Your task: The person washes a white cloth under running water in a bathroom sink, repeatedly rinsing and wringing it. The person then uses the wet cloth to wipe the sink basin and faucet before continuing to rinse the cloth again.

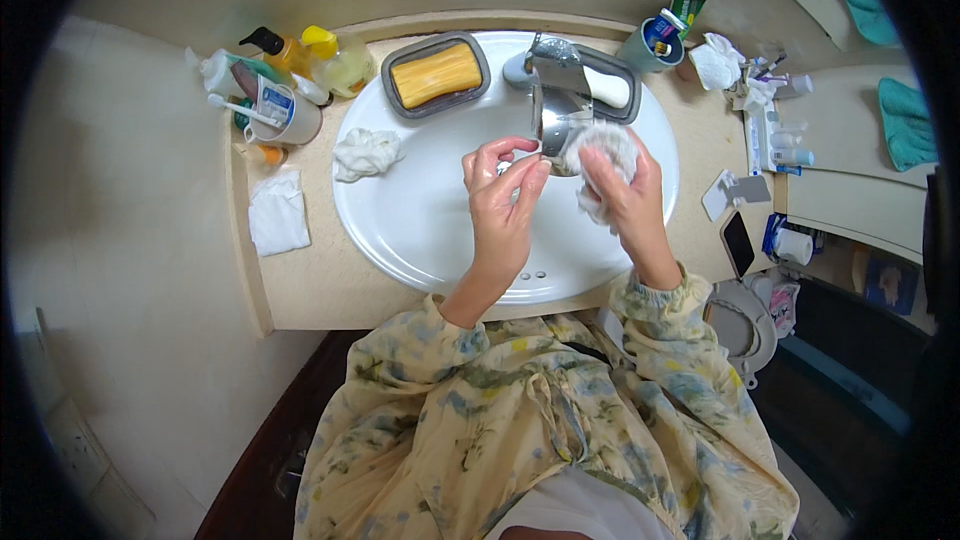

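Observation:
My right hand [634,191] grips a crumpled white cloth [604,146], pressed against the right side of the chrome faucet [559,116]. My left hand [501,199] has bent fingers with gaps between them, and its fingertips are at the left edge of the spout. Nothing shows between those fingers, though whether they press on the metal is hard to tell. Both hands are above the white oval washbasin [420,217]. Another crumpled white cloth [367,154] lies on the basin's left rim.
Behind the basin are a yellow soap bar [437,75] and a white soap bar [609,88] in grey dishes. Left stand a toothbrush cup [300,124], pump bottles [281,52] and a folded white cloth [277,214]. Right are a teal cup [636,52] and a phone [738,244].

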The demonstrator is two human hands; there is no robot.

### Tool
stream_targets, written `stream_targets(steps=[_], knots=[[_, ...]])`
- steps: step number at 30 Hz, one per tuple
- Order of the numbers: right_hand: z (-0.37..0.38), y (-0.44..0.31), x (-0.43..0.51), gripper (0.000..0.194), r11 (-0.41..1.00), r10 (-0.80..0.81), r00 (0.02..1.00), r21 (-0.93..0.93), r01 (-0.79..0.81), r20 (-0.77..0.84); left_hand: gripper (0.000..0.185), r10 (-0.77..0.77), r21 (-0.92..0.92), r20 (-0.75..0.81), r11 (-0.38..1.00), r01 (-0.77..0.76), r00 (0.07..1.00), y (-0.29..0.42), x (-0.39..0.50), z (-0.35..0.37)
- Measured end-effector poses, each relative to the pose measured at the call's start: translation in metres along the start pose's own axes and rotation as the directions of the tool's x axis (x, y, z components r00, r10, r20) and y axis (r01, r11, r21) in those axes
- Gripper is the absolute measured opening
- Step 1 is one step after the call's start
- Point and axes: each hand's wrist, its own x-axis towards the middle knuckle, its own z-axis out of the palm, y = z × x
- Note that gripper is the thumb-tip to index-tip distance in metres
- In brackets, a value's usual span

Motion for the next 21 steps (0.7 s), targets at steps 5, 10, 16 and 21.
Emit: stream_targets(steps=[5,10,16,21], knots=[[-0.005,0.040,-0.004,0.019,0.970,0.236,0.970,0.046,-0.239,0.059,0.015,0.060,0.058,0.006,0.996,-0.061,0.998,0.009,0.010,-0.002],[-0.005,0.090,0.025,0.032,0.843,0.533,0.845,0.052,-0.535,0.055,0.025,0.112,-0.016,0.104,0.994,-0.111,0.988,0.011,0.034,-0.006],[0.001,0.110,0.033,0.030,0.797,0.522,0.836,0.251,-0.549,0.170,0.028,-0.429,-0.192,0.072,0.880,0.434,0.901,-0.112,-0.008,0.022],[-0.016,0.117,0.042,0.030,0.851,0.516,0.844,0.021,-0.524,0.148,0.033,-0.651,-0.159,0.298,0.687,0.709,0.698,-0.162,-0.032,0.025]])
